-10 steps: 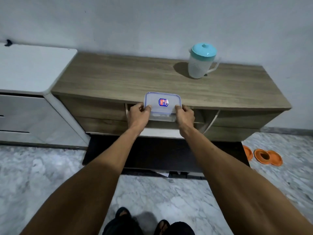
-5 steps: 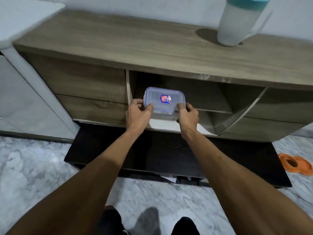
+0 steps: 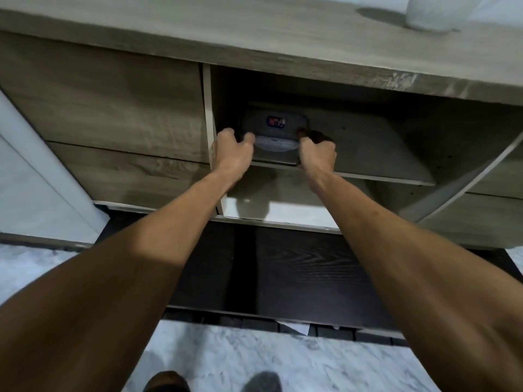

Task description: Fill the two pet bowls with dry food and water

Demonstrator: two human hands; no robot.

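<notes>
A clear plastic food container [image 3: 276,131] with a blue-and-red label on its lid sits inside the open middle compartment of the wooden cabinet, on the inner shelf [image 3: 368,154]. My left hand [image 3: 233,149] grips its left end and my right hand [image 3: 317,151] grips its right end. Shadow inside the compartment darkens the container. The base of the white water pitcher [image 3: 424,12] stands on the cabinet top at the upper right; its lid is out of frame. No pet bowls are in view.
The wooden cabinet top [image 3: 254,32] overhangs the compartment. Closed drawer fronts [image 3: 113,108] lie to the left. A white unit [image 3: 34,193] stands at the far left. A dark base board [image 3: 283,273] juts out over the marble floor [image 3: 254,363].
Both hands have carried the container from in front of the cabinet edge down and into the open compartment, onto the shelf. The camera has dropped lower and closer.
</notes>
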